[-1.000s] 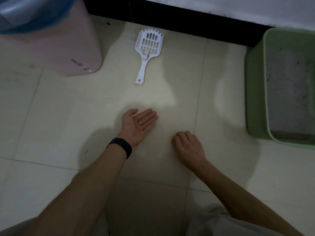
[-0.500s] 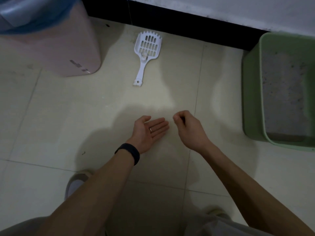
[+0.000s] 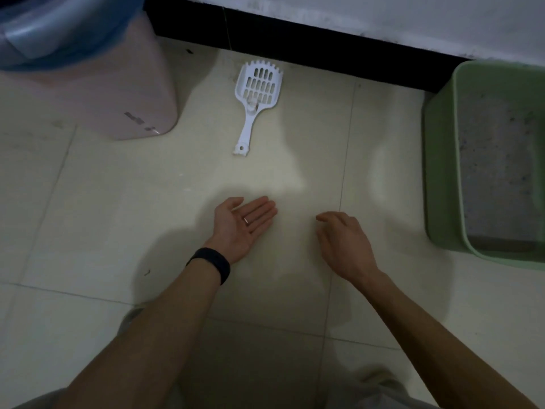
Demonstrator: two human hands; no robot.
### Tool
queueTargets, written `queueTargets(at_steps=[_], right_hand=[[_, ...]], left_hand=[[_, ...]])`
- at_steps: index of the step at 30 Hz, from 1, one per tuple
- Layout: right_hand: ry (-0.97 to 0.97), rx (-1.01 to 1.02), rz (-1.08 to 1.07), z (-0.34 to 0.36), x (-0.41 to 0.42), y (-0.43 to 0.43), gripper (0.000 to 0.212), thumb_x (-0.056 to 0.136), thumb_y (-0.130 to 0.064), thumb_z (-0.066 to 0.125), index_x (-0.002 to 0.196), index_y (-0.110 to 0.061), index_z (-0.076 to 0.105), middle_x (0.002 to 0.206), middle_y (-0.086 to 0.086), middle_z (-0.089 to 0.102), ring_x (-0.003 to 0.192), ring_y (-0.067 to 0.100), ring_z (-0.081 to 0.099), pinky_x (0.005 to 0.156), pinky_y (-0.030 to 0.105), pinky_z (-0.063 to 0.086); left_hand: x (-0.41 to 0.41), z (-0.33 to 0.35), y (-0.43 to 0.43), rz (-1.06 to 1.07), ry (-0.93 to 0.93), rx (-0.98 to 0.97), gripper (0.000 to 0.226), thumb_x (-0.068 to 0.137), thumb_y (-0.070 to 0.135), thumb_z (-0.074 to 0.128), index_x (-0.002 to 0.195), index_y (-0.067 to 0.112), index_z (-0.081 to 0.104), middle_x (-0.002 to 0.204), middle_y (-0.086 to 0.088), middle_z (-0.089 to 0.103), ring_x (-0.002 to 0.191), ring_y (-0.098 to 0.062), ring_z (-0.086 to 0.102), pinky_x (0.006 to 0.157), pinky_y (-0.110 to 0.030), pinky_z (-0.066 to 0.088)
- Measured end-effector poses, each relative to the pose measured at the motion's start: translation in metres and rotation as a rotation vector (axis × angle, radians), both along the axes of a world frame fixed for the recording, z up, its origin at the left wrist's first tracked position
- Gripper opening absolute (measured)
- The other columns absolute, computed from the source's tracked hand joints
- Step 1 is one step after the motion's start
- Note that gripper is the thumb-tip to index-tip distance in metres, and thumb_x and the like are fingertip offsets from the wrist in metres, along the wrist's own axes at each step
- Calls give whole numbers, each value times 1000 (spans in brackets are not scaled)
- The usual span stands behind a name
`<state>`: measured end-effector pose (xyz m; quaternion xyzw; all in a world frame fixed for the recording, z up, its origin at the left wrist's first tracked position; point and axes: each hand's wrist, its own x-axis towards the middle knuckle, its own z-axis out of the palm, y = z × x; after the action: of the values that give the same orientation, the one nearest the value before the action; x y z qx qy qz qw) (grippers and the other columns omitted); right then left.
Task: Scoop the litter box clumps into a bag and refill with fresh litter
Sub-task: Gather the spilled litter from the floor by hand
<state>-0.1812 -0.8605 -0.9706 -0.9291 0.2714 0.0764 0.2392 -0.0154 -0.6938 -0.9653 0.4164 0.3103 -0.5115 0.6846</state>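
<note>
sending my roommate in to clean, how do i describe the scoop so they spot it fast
Look along the black baseboard to the floor between the pink bin on the left and the green litter box on the right. The scoop lies flat there, toothed end toward the baseboard. Unlike both, it is white, with a slotted head and long handle.

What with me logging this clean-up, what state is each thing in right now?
scoop: flat on the floor, untouched
litter box: uncovered, grey litter inside
pink bin: lined with a blue bag
left hand: open, palm up, empty
right hand: loosely curled, empty
</note>
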Motion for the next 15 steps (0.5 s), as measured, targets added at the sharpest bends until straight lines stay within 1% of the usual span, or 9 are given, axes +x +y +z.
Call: queueTargets(at_steps=[2, 4, 6, 8, 10, 12, 15], right_hand=[[-1, -51, 131, -7, 4, 1, 41, 97, -24, 46, 134, -10, 56, 140, 8, 56, 126, 31, 51, 103, 37, 43], [19, -75, 255, -9, 20, 2, 52, 98, -31, 33, 142, -8, 48, 149, 9, 46, 136, 28, 44, 108, 41, 41], [73, -105, 385, -9, 43, 4, 60, 99, -37, 21, 150, -10, 36, 158, 6, 32, 146, 23, 30, 115, 42, 32], [123, -133, 481, -12, 64, 6, 65, 97, -40, 11, 155, -13, 23, 163, 3, 18, 151, 18, 15, 118, 40, 21], [146, -147, 539, -15, 78, 9, 69, 95, -42, 4, 157, -14, 16, 165, 1, 11, 152, 16, 8, 120, 41, 14], [144, -151, 586, -19, 76, 15, 68, 97, -42, 4, 156, -11, 19, 164, 4, 13, 152, 18, 10, 122, 41, 15], [134, -124, 613, -24, 38, 26, 61, 103, -38, 14, 154, -7, 23, 163, 8, 18, 151, 23, 16, 121, 43, 22]], left_hand=[[10, 0, 9, 51, -13, 10, 49, 95, 31, 40, 122, -1, 64, 122, -18, 69, 113, -29, 67, 102, -36, 48], [19, 1, 17, 97, -30, 17, 48, 95, 30, 41, 122, -2, 64, 122, -19, 69, 115, -30, 66, 103, -37, 48], [26, 2, 26, 128, -45, 25, 48, 95, 30, 41, 123, -2, 63, 121, -19, 69, 115, -30, 66, 101, -37, 50], [30, 3, 33, 154, -53, 33, 48, 95, 30, 41, 124, -2, 63, 122, -18, 69, 115, -30, 66, 100, -36, 50], [32, 2, 37, 173, -52, 41, 49, 94, 30, 41, 126, -1, 62, 122, -18, 68, 116, -30, 65, 100, -36, 50], [31, 1, 38, 185, -48, 49, 50, 94, 31, 41, 127, -1, 61, 123, -18, 68, 117, -29, 64, 102, -36, 49], [29, 0, 34, 179, -43, 50, 50, 95, 32, 41, 127, 0, 61, 123, -17, 68, 117, -28, 65, 100, -35, 50]])
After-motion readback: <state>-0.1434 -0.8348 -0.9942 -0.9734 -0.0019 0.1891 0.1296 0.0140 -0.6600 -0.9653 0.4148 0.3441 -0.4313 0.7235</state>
